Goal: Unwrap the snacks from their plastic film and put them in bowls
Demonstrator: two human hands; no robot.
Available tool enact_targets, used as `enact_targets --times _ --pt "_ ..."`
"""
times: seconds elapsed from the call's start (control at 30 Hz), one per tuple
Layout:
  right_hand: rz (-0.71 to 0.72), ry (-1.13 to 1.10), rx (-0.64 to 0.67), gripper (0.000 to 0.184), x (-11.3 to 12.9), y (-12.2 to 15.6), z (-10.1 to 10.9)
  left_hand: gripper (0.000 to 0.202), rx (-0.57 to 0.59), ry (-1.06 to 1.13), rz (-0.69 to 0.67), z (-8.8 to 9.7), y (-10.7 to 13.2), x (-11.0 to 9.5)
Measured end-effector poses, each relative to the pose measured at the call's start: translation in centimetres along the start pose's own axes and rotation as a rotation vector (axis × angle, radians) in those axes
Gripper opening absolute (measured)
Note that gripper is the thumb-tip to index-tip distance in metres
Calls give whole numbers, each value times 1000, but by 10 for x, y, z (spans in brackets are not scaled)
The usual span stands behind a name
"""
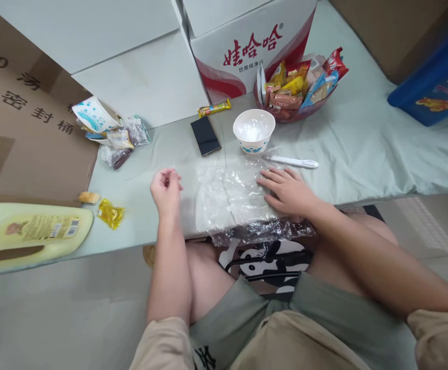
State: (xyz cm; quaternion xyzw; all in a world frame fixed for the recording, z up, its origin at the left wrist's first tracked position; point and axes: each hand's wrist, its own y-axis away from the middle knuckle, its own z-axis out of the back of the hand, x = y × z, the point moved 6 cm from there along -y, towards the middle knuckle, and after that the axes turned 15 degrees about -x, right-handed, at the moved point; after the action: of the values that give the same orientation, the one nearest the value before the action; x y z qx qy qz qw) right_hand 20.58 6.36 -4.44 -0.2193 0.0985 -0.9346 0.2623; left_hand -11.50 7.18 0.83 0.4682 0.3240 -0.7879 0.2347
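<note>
One clear plastic sheet, crinkled, lies on the cloth-covered surface, its near part drooping over the edge. Right hand: palm down on the sheet, fingers spread, gripping nothing. Left hand: left of the sheet, fingers curled inward — whether they hold anything cannot be told. One white paper bowl, blue-printed, stands just beyond the sheet; one slim white pen-like tool lies just past the right fingers; one dark-screened smartphone, farther left. Likely hazards: the overhang could drag the sheet down if unpressed — and a careless forward sweep could tip the bowl.
</note>
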Motion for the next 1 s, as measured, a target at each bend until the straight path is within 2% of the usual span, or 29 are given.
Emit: enact_targets --times 0.03,0.1,0.13,0.17,0.23,0.3,0.4,0.47,0.53,0.6,0.67,0.77,0.9,1.0 --pt "-26 10 -21 47 -1 -1 2 11 179 -6 -117 -5 18 -10" --pt "-78 8 -85 45 -4 -1 10 28 704 -85 -424 -23 72 -27" --pt "-102 -7 -137 44 -5 -1 18 42 924 -158 -550 -28 100 -30" --pt "-116 -35 -197 43 -6 -1 27 54 1034 -250 -619 -31 118 -30" --pt "-88 -130 -281 42 -3 3 44 64 1113 -398 -690 -36 137 -29" --pt "23 -243 -227 48 7 10 52 63 1130 -461 -705 -40 138 -27" --pt "185 -285 64 78 26 28 41 53 1162 -436 -684 -42 130 -25" --pt "205 -219 229 96 33 39 27 49 1148 -388 -650 -41 122 -24" --pt "184 -143 293 97 34 45 19 49 1133 -325 -604 -38 117 -23" --pt "175 -103 268 87 33 45 20 53 1122 -267 -551 -35 113 -23" --pt "185 -102 181 70 30 39 27 56 1098 -220 -511 -32 108 -22" --pt "141 -178 -3 38 21 29 45 42 996 -155 -445 -25 96 -22" --pt "-154 -378 -204 29 -5 22 66 12 775 -65 -242 -18 73 -15" --pt "-359 -534 -287 35 -26 24 75 23 590 116 -2 -18 59 -9"
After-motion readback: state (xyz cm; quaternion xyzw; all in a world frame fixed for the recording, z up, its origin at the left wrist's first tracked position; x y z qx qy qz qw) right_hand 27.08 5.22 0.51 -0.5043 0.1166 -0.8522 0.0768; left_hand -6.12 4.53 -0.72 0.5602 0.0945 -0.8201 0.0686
